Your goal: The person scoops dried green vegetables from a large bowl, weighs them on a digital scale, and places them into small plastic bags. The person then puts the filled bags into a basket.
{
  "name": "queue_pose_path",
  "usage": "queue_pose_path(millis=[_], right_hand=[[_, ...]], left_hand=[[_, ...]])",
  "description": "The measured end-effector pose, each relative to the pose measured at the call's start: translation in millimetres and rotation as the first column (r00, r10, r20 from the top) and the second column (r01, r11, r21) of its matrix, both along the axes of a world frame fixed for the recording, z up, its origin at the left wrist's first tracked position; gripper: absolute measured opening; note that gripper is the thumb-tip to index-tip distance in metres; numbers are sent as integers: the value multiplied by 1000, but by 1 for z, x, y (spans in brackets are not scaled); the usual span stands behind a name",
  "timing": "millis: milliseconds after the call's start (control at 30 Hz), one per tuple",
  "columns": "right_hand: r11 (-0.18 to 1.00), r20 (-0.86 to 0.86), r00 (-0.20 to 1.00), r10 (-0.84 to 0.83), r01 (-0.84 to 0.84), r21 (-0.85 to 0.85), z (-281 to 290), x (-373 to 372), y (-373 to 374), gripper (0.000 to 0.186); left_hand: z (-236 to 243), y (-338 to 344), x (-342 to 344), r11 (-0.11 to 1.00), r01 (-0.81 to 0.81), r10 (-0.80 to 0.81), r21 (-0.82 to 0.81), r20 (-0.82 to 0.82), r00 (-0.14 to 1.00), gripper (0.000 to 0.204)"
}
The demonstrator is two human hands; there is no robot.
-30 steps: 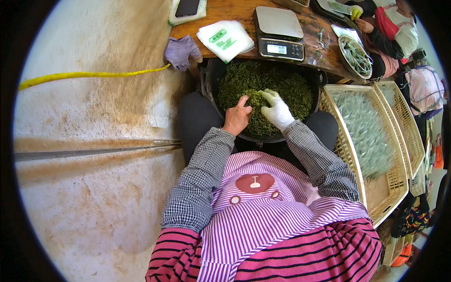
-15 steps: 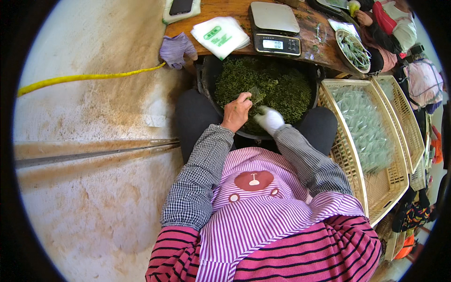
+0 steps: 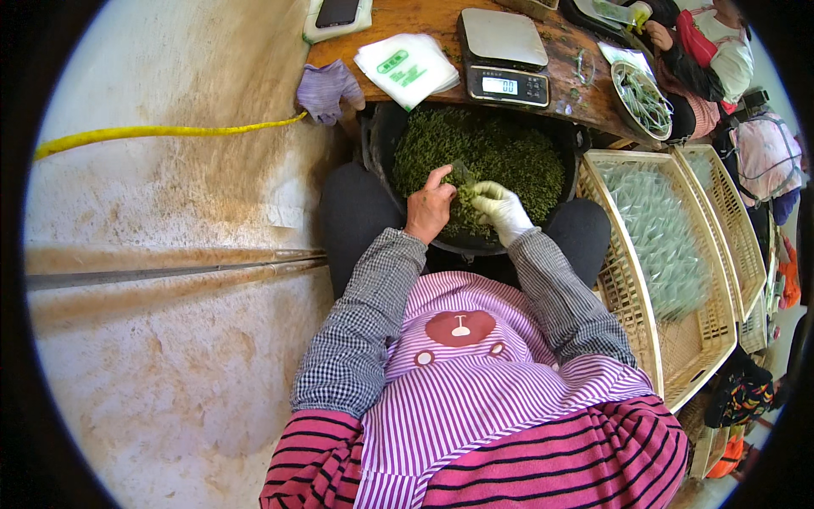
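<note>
Over a round black tub [image 3: 381,161] full of fine dark-green sprigs [image 3: 517,148], both my hands work close together. My bare left hand [image 3: 430,206] pinches a small clear plastic bag [image 3: 463,172], whose lower part is hidden behind the fingers. In a white glove, my right hand [image 3: 504,212] has its fingertips closed on a small clump of green sprigs [image 3: 465,209] right beside the bag. Whether part of the clump is inside the bag, I cannot tell.
Beyond the tub, a wooden table [image 3: 424,21] holds a digital scale [image 3: 506,64], flat white bags [image 3: 407,69], a phone [image 3: 337,12] and a bowl of ties [image 3: 642,100]. A purple glove [image 3: 327,91] hangs at its corner. Right: a crate [image 3: 632,280] of filled clear bags. A person [image 3: 704,51] sits far right.
My right hand has come up out of the sprigs to the bag, now pinching a clump. My left hand stays nearly in place with the bag.
</note>
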State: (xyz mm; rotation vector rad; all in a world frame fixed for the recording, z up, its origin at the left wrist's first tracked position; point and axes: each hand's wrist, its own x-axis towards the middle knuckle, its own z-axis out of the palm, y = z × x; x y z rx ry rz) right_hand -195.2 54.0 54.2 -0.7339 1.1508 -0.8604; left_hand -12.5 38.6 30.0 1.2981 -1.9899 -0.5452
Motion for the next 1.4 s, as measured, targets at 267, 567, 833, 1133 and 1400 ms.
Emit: queue_pose_path(millis=[267,567,833,1133,1400], right_hand=[[853,-426,905,6,-227,-469,40,24,-23,28],[599,-931,186,-314,-722,-346,31,28,-21,46],[856,-849,510,138,-493,-157,38,13,-26,45],[701,-988,-146,57,-698,144,19,32,-16,54],[907,-600,751,-274,-4,-420,6,-1,-37,51]], left_hand=[[-8,2,5,999,7,-16,54,166,986,6],[4,3,5,996,54,-61,68,109,992,3],[1,3,6,986,138,-126,-89,130,983,9],[2,3,1,983,164,-149,-81,162,975,5],[5,5,6,995,89,-81,-36,178,981,3]])
